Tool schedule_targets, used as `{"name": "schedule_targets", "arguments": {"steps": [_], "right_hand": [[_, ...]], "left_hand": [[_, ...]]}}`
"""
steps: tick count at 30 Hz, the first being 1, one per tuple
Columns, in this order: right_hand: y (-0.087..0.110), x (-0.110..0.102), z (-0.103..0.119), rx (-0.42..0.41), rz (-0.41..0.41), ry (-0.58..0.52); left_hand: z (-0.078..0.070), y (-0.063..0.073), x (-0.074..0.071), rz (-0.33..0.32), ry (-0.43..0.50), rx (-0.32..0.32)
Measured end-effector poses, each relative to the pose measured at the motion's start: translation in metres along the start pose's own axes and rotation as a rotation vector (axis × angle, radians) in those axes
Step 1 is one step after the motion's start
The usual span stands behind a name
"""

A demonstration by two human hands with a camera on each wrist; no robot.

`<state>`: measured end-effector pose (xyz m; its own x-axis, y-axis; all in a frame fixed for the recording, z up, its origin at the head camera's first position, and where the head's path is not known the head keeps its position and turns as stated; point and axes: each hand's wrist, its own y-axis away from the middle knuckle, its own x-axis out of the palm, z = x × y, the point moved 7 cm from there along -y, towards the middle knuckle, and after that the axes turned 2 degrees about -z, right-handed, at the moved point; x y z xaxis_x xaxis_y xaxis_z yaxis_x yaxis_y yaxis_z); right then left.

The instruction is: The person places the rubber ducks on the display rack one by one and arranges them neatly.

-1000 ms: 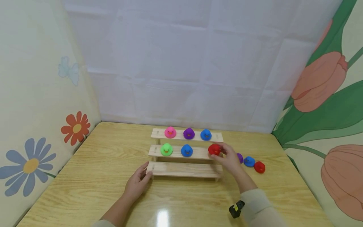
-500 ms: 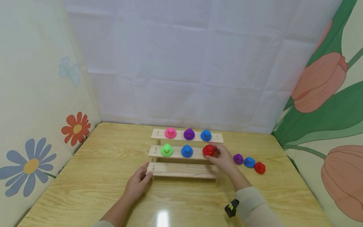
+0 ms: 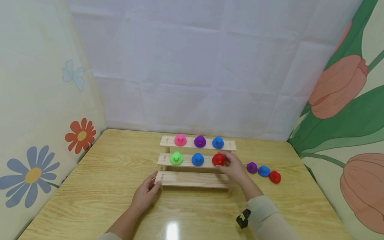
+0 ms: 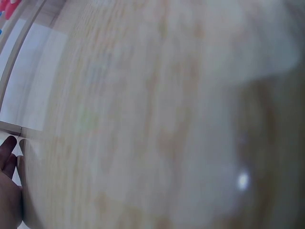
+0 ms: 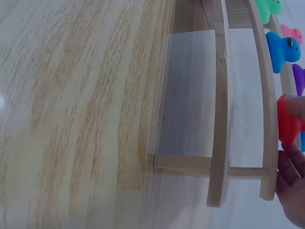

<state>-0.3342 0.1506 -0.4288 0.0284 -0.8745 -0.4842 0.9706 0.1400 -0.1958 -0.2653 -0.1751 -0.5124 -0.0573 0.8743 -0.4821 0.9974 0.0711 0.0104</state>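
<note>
A three-step wooden display stand stands on the table. My left hand holds the left end of its lowest step, thumb at the front corner and fingers behind. My right hand pinches a red rubber duck at the right part of the middle step; in the right wrist view the red duck sits at that step's edge, between thumb and fingers. Left of it on the same step are a blue duck and a green duck. The top step bears pink, purple and blue ducks.
To the right of the stand, a purple duck, a blue duck and another red duck lie in a row on the wooden table. A white cloth hangs behind, with flower-printed panels at both sides.
My right hand has moved left along the middle step with the red duck, closer to the blue one. The purple duck on the table has come fully into view. My left hand stays put.
</note>
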Motion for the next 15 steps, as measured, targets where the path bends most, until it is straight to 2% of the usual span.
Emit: {"name": "schedule_targets", "arguments": {"steps": [15], "right_hand": [[0.0004,0.0034,0.0013,0.035,-0.008,0.034]], "left_hand": [[0.0014,-0.0023,0.0005,-0.007,0.009,-0.003]]}}
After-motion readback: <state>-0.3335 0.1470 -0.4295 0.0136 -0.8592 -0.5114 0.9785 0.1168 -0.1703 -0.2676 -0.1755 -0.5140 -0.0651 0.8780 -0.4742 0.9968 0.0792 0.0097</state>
